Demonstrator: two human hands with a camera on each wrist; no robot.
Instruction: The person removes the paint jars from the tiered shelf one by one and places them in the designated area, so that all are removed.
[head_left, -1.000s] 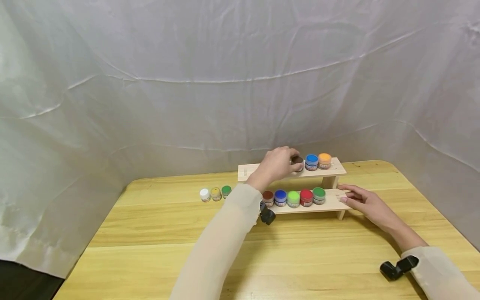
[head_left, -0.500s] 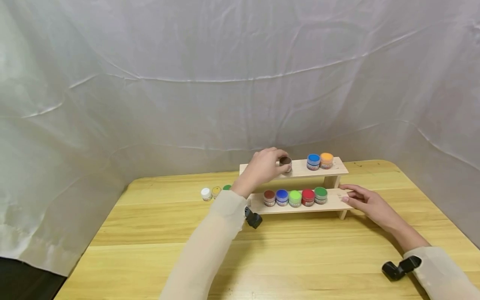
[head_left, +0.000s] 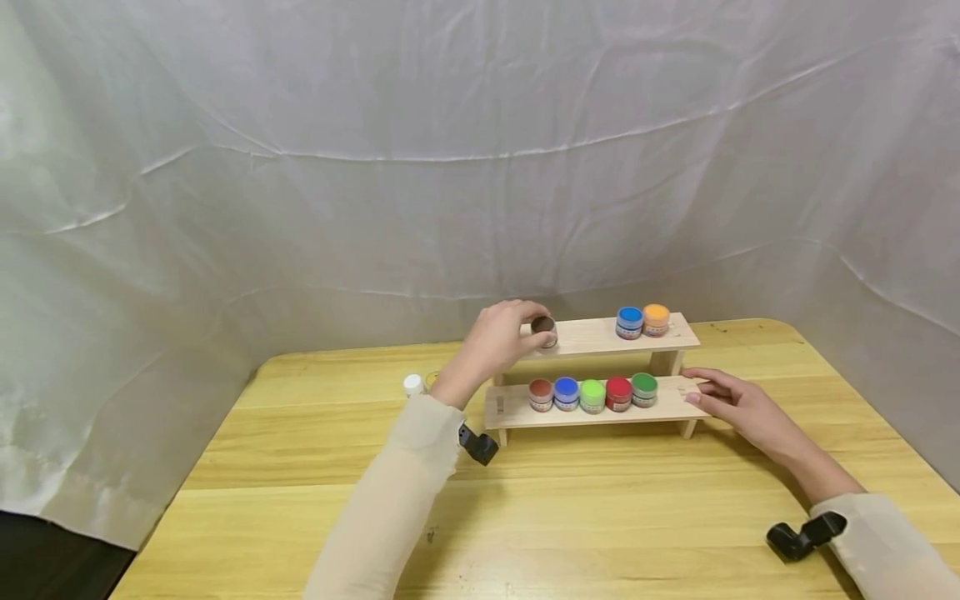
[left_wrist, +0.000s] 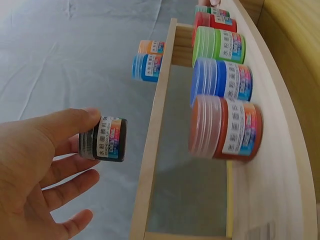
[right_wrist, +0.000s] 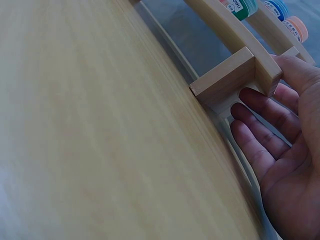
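Observation:
My left hand [head_left: 491, 340] pinches a dark, near-black paint jar [left_wrist: 109, 139] between thumb and index finger, its other fingers spread below. In the head view the jar is over the left part of the upper shelf [head_left: 585, 337] of a two-tier wooden rack; whether it touches the wood I cannot tell. My right hand [head_left: 741, 410] grips the right end of the lower shelf [head_left: 513, 407]. The right wrist view has its thumb at the board's end and its fingers [right_wrist: 260, 107] underneath.
Blue [head_left: 629, 323] and orange [head_left: 656, 320] jars stand on the upper shelf's right side. Several jars, from brown [head_left: 541, 395] to green [head_left: 643, 389], line the lower shelf. Left of the rack, a white jar [head_left: 413, 385] and a partly hidden yellow one [head_left: 431, 379] stand on the table [head_left: 600, 517].
My left hand has moved left along the upper shelf with the dark paint jar, away from the blue jar. My right hand stays at the rack's right end.

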